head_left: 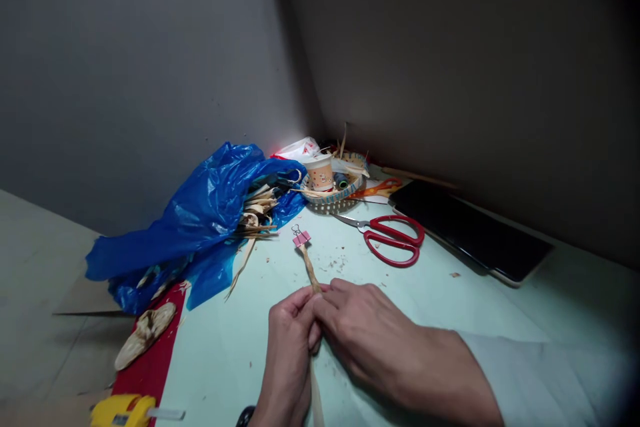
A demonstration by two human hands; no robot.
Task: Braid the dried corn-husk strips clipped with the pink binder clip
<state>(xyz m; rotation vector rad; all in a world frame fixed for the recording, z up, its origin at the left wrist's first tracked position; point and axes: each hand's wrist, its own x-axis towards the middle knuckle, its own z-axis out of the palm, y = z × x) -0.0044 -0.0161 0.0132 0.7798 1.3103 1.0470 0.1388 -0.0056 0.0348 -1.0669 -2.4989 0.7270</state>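
Fingers (316, 299) around braided strip's (310, 268) near end

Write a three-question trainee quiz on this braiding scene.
1. True or false: a pink clip grips the far end of the braid.
2. What lies right of the clip? A) scissors B) blue bag C) tape measure
3. Which hands pinch the braid?

Key:
1. True.
2. A; the bag and tape measure lie to its left.
3. Both: left hand and right hand meet on its near end, a loose strip trailing below.
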